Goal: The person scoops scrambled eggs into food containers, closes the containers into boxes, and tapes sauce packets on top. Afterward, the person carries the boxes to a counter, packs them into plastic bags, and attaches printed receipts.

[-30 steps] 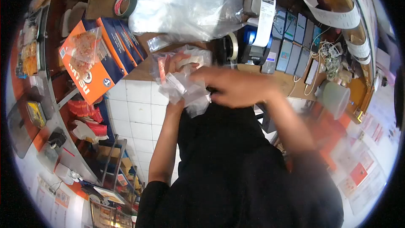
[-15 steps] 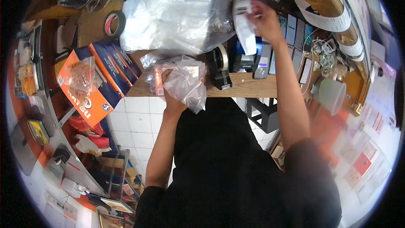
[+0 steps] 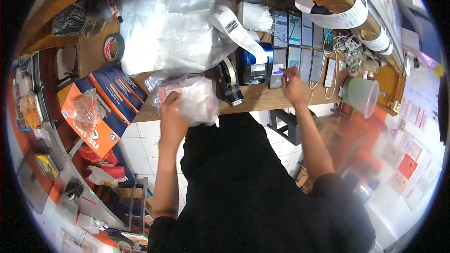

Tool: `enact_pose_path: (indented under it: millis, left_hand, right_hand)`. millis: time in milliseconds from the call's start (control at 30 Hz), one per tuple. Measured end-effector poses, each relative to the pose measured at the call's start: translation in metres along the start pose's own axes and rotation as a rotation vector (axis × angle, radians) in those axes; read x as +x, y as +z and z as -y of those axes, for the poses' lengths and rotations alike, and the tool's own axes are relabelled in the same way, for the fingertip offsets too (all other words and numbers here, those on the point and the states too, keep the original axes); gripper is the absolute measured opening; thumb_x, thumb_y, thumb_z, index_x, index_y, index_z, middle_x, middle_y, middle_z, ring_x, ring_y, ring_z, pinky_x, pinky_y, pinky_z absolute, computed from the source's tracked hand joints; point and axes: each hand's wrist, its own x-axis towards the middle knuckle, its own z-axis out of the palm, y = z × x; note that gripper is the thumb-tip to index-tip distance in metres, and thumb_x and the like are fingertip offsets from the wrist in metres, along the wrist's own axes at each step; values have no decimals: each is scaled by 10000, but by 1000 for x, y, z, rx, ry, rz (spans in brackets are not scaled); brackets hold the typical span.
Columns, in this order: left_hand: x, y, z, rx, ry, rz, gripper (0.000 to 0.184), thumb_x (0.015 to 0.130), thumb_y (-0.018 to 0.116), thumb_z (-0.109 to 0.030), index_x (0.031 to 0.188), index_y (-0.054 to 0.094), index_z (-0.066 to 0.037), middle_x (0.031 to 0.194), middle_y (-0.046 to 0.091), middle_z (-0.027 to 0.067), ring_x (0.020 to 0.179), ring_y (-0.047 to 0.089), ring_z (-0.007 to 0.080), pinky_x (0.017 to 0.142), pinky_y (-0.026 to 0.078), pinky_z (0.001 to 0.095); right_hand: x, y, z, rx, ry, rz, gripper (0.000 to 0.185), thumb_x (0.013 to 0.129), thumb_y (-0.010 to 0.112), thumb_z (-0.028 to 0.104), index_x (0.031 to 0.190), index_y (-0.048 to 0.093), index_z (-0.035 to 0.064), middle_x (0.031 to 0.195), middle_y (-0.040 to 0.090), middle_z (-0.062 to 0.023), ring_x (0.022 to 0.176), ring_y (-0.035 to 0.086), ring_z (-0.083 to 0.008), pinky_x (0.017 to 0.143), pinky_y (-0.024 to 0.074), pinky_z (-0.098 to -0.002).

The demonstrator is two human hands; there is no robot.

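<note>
My left hand (image 3: 173, 115) is closed on a clear plastic bag (image 3: 199, 100) with a flat pinkish-red packet inside, at the counter's front edge. Motion blurs the bag, so its contents are hard to read. My right hand (image 3: 294, 89) hovers over the front edge, fingers loosely apart, with nothing visible in it. Just beyond it is a phone (image 3: 277, 72) with a lit screen. Left of that sits a small blue and black receipt printer (image 3: 257, 72), and a long printed paper strip (image 3: 234, 30) curls up out of it. A black tape dispenser (image 3: 230, 86) stands between bag and printer.
A heap of clear plastic bags (image 3: 164, 28) covers the counter's back. Orange and navy boxes (image 3: 101, 107) stand at left, near a roll of black tape (image 3: 113, 48). Several phones (image 3: 295, 33), white cables (image 3: 349, 49) and a translucent tub (image 3: 363, 96) occupy the right side.
My right hand has let go of the paper strip and moved down toward the front edge. The strip now curls leftward. My left hand still holds the bagged packet; the view has shifted.
</note>
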Motion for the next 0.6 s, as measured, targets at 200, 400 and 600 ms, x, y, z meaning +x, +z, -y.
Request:
enact_pose_path:
  millis: [200, 400, 600]
  left_hand:
    - [-6, -25, 3, -197, 11, 214, 288, 728, 722, 74, 1007, 656, 42, 1070, 605, 124, 993, 628, 272, 849, 504, 339]
    - [-14, -13, 20, -247, 55, 112, 219, 709, 713, 71, 923, 678, 44, 1009, 654, 130, 933, 660, 269, 840, 518, 346]
    - [-18, -8, 13, -260, -13, 29, 192, 697, 707, 50, 887, 696, 32, 972, 676, 135, 918, 677, 283, 834, 524, 348]
  right_hand:
    - [-38, 29, 2, 52, 158, -56, 413, 879, 563, -37, 1267, 669, 57, 1091, 532, -211, 983, 575, -366, 856, 508, -430]
    - [17, 12, 23, 69, 117, -161, 367, 864, 607, -7, 1224, 668, 32, 1040, 578, -200, 923, 598, -339, 813, 507, -434]
    - [129, -30, 91, 244, -6, -388, 261, 867, 693, 65, 1124, 712, 23, 996, 668, -175, 832, 679, -285, 701, 552, -400]
